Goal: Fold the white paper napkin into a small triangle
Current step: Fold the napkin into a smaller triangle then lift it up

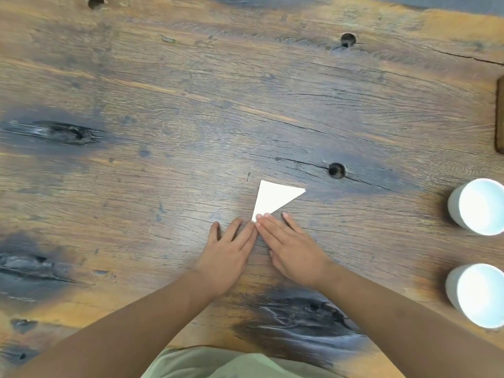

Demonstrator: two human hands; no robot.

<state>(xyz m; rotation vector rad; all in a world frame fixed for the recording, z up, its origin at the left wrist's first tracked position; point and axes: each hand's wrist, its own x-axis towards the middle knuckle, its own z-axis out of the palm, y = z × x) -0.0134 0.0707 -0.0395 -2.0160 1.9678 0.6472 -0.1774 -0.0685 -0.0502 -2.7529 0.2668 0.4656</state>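
The white paper napkin (272, 199), already triangular, is pressed at its near corner by flat, spread left hand (227, 251) and right hand (293, 253); final creasing is judged next.

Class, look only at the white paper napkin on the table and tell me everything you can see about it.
The white paper napkin is plain, thin and folded into a small triangle, lying flat on the wooden table. One corner points right, one points away from the person, and the nearest one sits under fingertips. The right hand presses that near corner with its fingertips; the left hand meets it at the same corner. Nothing else touches it; its surface looks smooth and unmarked.
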